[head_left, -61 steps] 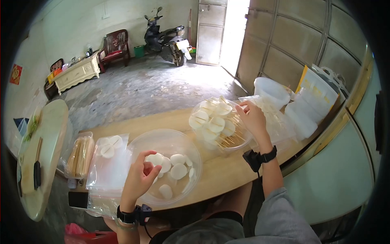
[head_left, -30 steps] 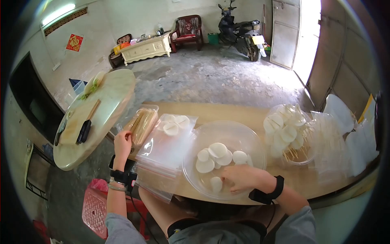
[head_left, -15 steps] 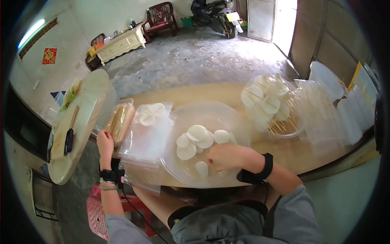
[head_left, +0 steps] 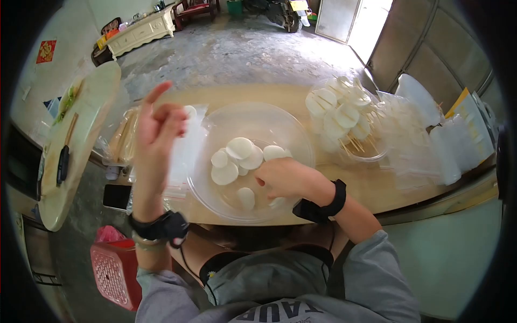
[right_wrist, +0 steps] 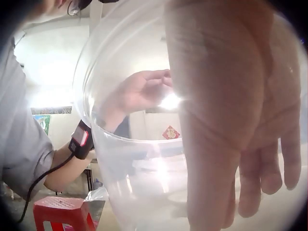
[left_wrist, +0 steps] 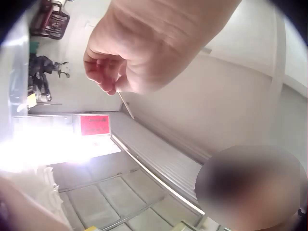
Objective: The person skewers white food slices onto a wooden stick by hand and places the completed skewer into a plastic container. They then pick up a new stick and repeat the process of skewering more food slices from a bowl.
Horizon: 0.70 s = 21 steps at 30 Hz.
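In the left wrist view my left hand (left_wrist: 139,53) pinches a thin wooden stick (left_wrist: 126,105) between thumb and fingers. In the head view, this hand is raised in front of the bag of sticks (head_left: 121,134) and the clear plastic bags (head_left: 186,142). My right hand (head_left: 288,175) reaches down inside a wide clear plastic basin (head_left: 215,121), over white round slices (head_left: 239,148). The right wrist view shows its fingers (right_wrist: 250,187) pointing down, fairly straight; what lies under them is hidden. Slices on sticks (head_left: 347,116) are heaped in a clear bowl (head_left: 371,158) to the right.
At the right end of the wooden table (head_left: 258,92) lie clear bags (head_left: 409,129) and plastic packs. A marble-topped table (head_left: 97,102) on the left bears a knife (head_left: 63,161). A phone (head_left: 117,197) lies at the left; a red stool (head_left: 113,274) stands below.
My left hand went from near the basin to the bag of sticks, then rose back rightward with a stick. My right hand moved from the heaped bowl into the basin and stays there.
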{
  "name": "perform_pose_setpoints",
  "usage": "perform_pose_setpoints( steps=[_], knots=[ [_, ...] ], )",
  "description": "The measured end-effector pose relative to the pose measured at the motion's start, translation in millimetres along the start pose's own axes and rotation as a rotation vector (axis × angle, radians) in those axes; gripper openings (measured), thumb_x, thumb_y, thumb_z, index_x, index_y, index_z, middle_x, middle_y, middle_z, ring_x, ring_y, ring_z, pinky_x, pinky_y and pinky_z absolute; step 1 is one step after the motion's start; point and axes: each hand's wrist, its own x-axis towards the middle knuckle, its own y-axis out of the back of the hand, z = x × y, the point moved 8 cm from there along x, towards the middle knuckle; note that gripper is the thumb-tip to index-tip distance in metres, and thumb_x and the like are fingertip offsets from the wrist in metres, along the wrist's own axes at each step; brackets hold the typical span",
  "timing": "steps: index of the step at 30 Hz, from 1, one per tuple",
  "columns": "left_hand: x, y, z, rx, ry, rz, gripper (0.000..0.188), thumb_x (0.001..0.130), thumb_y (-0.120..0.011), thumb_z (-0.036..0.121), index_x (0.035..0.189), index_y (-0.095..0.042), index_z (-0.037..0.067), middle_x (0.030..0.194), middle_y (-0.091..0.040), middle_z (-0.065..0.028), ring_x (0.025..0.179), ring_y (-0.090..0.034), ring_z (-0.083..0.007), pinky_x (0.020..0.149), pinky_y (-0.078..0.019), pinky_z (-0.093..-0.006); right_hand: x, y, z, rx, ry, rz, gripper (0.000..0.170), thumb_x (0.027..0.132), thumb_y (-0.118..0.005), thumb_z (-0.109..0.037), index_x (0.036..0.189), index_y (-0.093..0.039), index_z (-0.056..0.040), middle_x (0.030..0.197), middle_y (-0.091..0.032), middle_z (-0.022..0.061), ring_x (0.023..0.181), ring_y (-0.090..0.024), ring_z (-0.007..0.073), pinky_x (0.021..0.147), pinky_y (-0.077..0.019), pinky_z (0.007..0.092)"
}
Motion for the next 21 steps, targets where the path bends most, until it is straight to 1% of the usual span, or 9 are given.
perform_pose_setpoints(
  steps=[3, 5, 9, 11, 12, 14, 15, 17, 21],
  knots=[
    [-2.4, -36.7, -46.6, -0.059, 0.088, -0.102, 0.042, 0.090, -0.050, 0.004, 0.130, -0.039, 0.002, 0.080, -0.049, 0.0005, 0.069, -0.045, -0.0057, 0.065, -0.0389, -0.0187, -1.1, -1.3, 0.0, 0.045, 0.063, 0.059, 0.031, 0.063, -0.069, -0.013, 0.091, -0.057, -0.0054, 0.092, -0.058, 0.0118, 0.094, -0.056, 0.0283, 0.075, -0.0460, 0.0383],
    [-5.2, -42.6, -68.2, -0.036, 0.164, -0.108, 0.034, 0.090, -0.049, 0.004, 0.124, -0.047, 0.001, 0.078, -0.049, 0.0006, 0.068, -0.045, -0.0060, 0.065, -0.0390, -0.0191, -4.8, 10.1, 3.1, -0.069, 0.029, 0.282, 0.034, 0.063, -0.069, -0.011, 0.093, -0.054, -0.0061, 0.100, -0.055, 0.0105, 0.103, -0.051, 0.0259, 0.078, -0.0456, 0.0384],
    [-12.1, -40.6, -80.4, 0.027, 0.287, -0.161, 0.023, 0.091, -0.045, 0.006, 0.111, -0.056, 0.000, 0.075, -0.048, 0.0013, 0.067, -0.044, -0.0056, 0.064, -0.0380, -0.0186, -5.3, 16.5, 5.7, -0.140, -0.089, 0.306, 0.039, 0.063, -0.069, -0.008, 0.099, -0.054, -0.0065, 0.106, -0.052, 0.0097, 0.107, -0.048, 0.0248, 0.080, -0.0455, 0.0387],
    [-14.5, -41.7, -82.1, 0.016, 0.297, -0.196, 0.019, 0.091, -0.042, 0.006, 0.099, -0.059, 0.000, 0.074, -0.047, 0.0023, 0.065, -0.043, -0.0048, 0.062, -0.0366, -0.0181, -1.0, 3.8, -5.1, 0.036, 0.122, 0.140, 0.045, 0.066, -0.066, -0.005, 0.109, -0.052, -0.0074, 0.109, -0.051, 0.0091, 0.106, -0.048, 0.0255, 0.083, -0.0452, 0.0380],
    [-14.2, -40.8, -82.4, 0.012, 0.298, -0.188, 0.019, 0.091, -0.042, 0.006, 0.099, -0.059, 0.000, 0.074, -0.047, 0.0023, 0.065, -0.043, -0.0048, 0.062, -0.0366, -0.0181, 0.8, 4.7, -8.8, 0.032, 0.125, 0.133, 0.045, 0.066, -0.066, -0.005, 0.109, -0.052, -0.0074, 0.109, -0.051, 0.0091, 0.106, -0.048, 0.0255, 0.083, -0.0452, 0.0380],
    [-15.0, -44.9, -80.8, -0.043, 0.279, -0.223, 0.018, 0.090, -0.041, 0.005, 0.094, -0.058, 0.001, 0.072, -0.047, 0.0029, 0.065, -0.042, -0.0042, 0.060, -0.0353, -0.0178, -3.3, 2.6, -39.6, 0.058, 0.392, 0.079, 0.049, 0.069, -0.060, -0.002, 0.117, -0.049, -0.0086, 0.114, -0.050, 0.0081, 0.108, -0.047, 0.0266, 0.087, -0.0439, 0.0384],
    [-14.8, -44.5, -81.2, -0.049, 0.284, -0.219, 0.018, 0.090, -0.041, 0.005, 0.094, -0.058, 0.001, 0.072, -0.047, 0.0029, 0.065, -0.042, -0.0042, 0.060, -0.0353, -0.0178, -1.0, -3.3, -36.8, 0.058, 0.391, 0.071, 0.049, 0.069, -0.060, -0.002, 0.117, -0.049, -0.0086, 0.114, -0.050, 0.0081, 0.108, -0.047, 0.0266, 0.087, -0.0439, 0.0384],
    [-15.7, -47.6, -80.6, -0.027, 0.269, -0.255, 0.017, 0.089, -0.042, 0.004, 0.092, -0.058, 0.001, 0.071, -0.046, 0.0030, 0.065, -0.042, -0.0040, 0.059, -0.0351, -0.0181, -2.9, -11.8, -39.1, 0.086, 0.568, 0.123, 0.049, 0.072, -0.055, 0.001, 0.120, -0.047, -0.0085, 0.116, -0.050, 0.0083, 0.110, -0.046, 0.0272, 0.091, -0.0425, 0.0384],
    [-17.5, -48.8, -80.4, 0.041, 0.278, -0.283, 0.016, 0.089, -0.043, 0.004, 0.092, -0.058, 0.001, 0.071, -0.047, 0.0028, 0.066, -0.042, -0.0038, 0.060, -0.0355, -0.0179, -0.4, -8.8, -42.4, 0.067, 0.564, 0.073, 0.048, 0.073, -0.054, 0.001, 0.119, -0.048, -0.0086, 0.115, -0.049, 0.0087, 0.111, -0.045, 0.0276, 0.092, -0.0416, 0.0382]
  ],
)
